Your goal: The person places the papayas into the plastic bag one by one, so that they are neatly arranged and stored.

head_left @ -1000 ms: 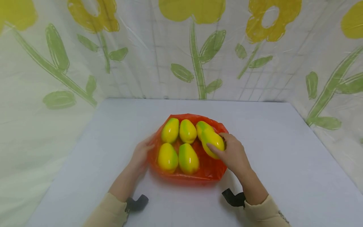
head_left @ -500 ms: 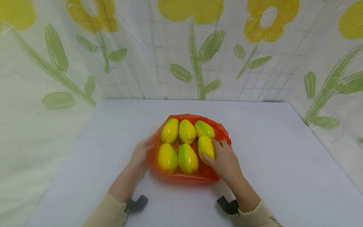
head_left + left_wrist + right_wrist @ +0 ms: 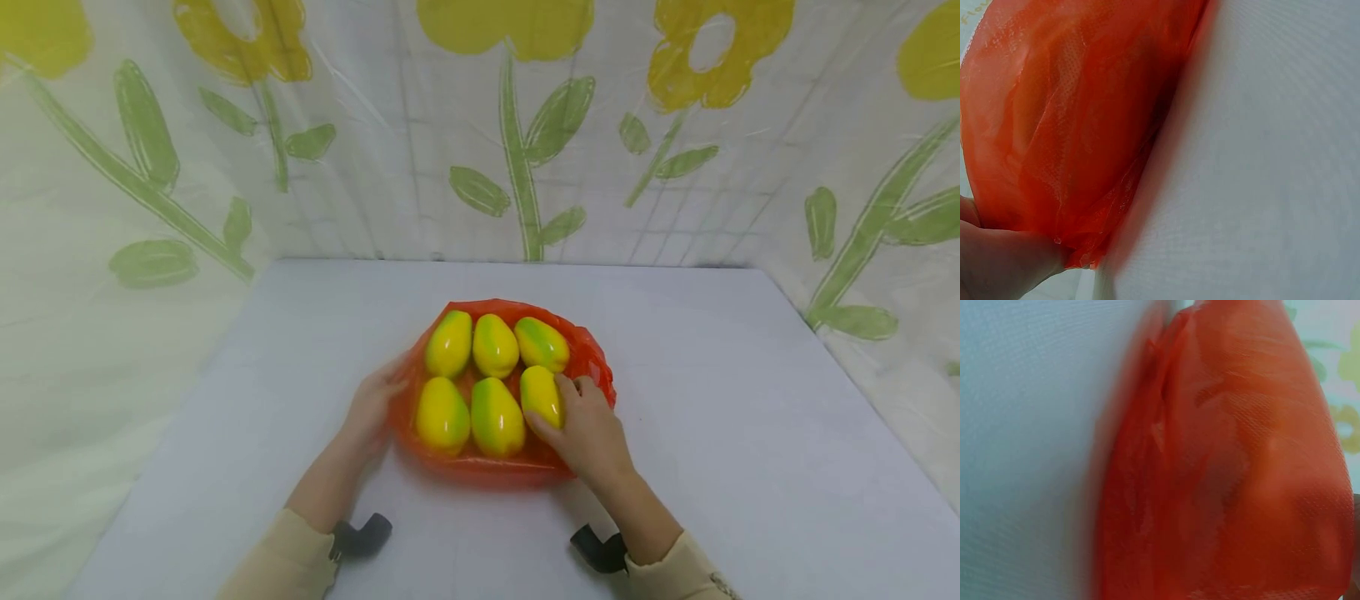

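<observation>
A red plastic bag (image 3: 555,467) lies spread on the table, with shiny yellow-green papayas (image 3: 497,418) inside in two rows. My right hand (image 3: 594,437) grips the papaya (image 3: 542,396) at the front right, thumb on its near side and fingers on its far right. At the bag's left side, my left hand (image 3: 370,410) holds the plastic; the left wrist view shows the thumb (image 3: 1007,259) against the lower corner of the bag (image 3: 1097,125). In the right wrist view the bag (image 3: 1229,456) hides nearly all of the right hand.
The white table (image 3: 697,375) extends around the bag on all sides. Behind it hangs a pale curtain (image 3: 360,167) printed with yellow flowers. Black curved pieces (image 3: 363,536) sit at both wrists, by the beige sleeves.
My right hand has moved left and toward me with its papaya, lowering it into the front right spot. The papaya behind it now shows fully. The left hand has stayed put.
</observation>
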The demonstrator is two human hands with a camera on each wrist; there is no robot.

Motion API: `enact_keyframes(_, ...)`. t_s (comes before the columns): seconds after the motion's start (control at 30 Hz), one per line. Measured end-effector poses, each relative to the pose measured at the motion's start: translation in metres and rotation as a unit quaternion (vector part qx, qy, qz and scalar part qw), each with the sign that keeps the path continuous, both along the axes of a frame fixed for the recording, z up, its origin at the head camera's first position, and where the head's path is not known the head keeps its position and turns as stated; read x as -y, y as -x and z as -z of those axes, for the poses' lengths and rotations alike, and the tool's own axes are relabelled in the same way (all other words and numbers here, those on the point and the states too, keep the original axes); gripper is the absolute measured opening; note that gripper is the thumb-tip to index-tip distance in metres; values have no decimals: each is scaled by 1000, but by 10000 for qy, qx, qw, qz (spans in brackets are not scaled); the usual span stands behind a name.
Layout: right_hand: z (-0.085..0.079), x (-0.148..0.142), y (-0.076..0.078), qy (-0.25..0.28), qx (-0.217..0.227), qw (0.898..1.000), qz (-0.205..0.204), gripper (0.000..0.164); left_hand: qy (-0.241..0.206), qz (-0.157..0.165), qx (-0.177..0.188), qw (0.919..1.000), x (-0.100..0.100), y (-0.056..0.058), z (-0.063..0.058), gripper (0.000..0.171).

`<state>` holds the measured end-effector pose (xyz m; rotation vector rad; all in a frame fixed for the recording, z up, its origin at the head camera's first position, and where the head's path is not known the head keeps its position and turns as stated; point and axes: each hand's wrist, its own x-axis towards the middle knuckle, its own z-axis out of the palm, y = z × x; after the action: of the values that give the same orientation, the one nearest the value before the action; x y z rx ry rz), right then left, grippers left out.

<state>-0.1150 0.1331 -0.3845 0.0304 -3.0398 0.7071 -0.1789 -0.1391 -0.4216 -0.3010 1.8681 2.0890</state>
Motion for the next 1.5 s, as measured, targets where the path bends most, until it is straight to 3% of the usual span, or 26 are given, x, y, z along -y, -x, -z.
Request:
enact_keyframes(0.93, 13, 2, 1, -242, -55, 9996, -154, 71, 177, -13, -11, 9998, 1, -2, -3, 45)
enact_keyframes(1.13, 2, -2, 1, -334, 155, 9990, -267, 74, 138, -40, -16, 9999, 1, -2, -3, 45)
enact_keyframes(1.23, -12, -10, 4, -253, -10, 9991, -330, 70, 186, 32, -106, 9998, 1, -2, -4, 47)
enact_keyframes(1.3, -21, -19, 8, -182, -251, 9989, -362, 63, 410, 124, -158, 9990, 4, -2, -7, 49)
enact_keyframes(1.4, -29, -35, 18, -159, -592, 9973, -408, 53, 1192, 376, -423, 9913, 12, -2, -11, 52)
enact_keyframes(1.47, -31, -45, 25, -199, -629, 9969, -440, 50, 1892, 555, -712, 9778, 19, -1, -13, 53)
enact_keyframes(1.5, -31, -49, 27, -219, -582, 9970, -461, 49, 2311, 631, -892, 9668, 22, -1, -13, 52)
